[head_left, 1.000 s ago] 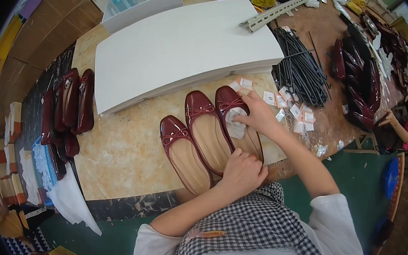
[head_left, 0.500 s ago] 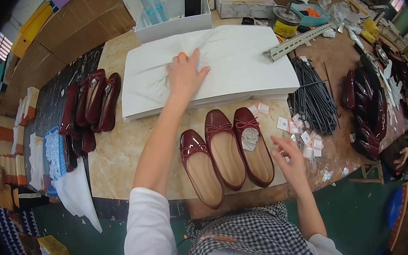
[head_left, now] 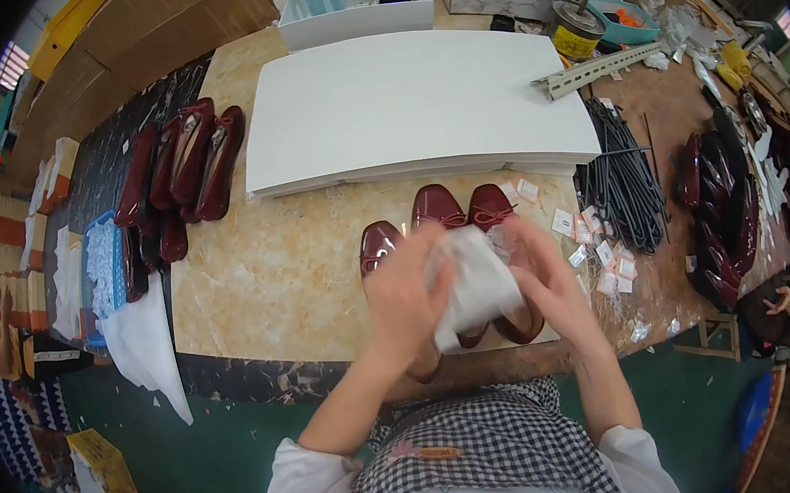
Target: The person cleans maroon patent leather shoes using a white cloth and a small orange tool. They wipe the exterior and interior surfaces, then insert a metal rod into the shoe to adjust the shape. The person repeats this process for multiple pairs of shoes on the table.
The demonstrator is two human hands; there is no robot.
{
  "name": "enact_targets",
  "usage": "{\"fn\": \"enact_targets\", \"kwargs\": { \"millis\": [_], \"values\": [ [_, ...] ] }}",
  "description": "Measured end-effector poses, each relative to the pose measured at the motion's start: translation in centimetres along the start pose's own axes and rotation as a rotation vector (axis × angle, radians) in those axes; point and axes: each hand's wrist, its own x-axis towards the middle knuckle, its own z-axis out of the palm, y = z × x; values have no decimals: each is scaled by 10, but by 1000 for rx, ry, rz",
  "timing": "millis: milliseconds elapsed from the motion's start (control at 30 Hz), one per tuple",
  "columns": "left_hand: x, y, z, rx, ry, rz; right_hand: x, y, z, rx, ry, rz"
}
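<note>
A white sheet of tissue paper [head_left: 478, 281], crumpled and smeared by motion, is between my two hands. My left hand [head_left: 404, 294] is closed on its left side, and my right hand [head_left: 553, 283] grips its right side. Right beneath lie three dark red patent flat shoes with bows: a left one [head_left: 379, 242], a middle one [head_left: 436, 204] and a right one [head_left: 490, 204]. My hands and the paper hide most of their insides. Beyond them lies a thick stack of white paper [head_left: 409, 101], its top sheet smooth.
More dark red shoes [head_left: 221, 164] lie to the left, near a blue basket [head_left: 102, 277]. On the right are small tags [head_left: 608, 258], a bundle of black rods [head_left: 621, 184], a slotted metal bar [head_left: 598, 71] and further shoes [head_left: 714, 213]. A white box [head_left: 357, 24] stands at the back.
My left hand has come back from the paper stack toward me with a sheet. Both hands now hold it above the shoes. The wrinkled stack top now looks smooth.
</note>
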Motion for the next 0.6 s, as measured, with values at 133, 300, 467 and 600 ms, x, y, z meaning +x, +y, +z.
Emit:
{"fn": "enact_targets", "kwargs": {
  "millis": [133,300,467,600],
  "values": [
    [-11,-5,8,-445,-192,-215,-3,-19,53,-726,-116,-542],
    [-41,-23,12,-501,-442,-546,40,5,20,-80,5,158],
    [-67,7,23,131,-776,53,64,54,49,-1139,-88,-531],
    [-63,4,34,70,-606,122,90,68,72,-1441,-32,-585]
  ]
}}
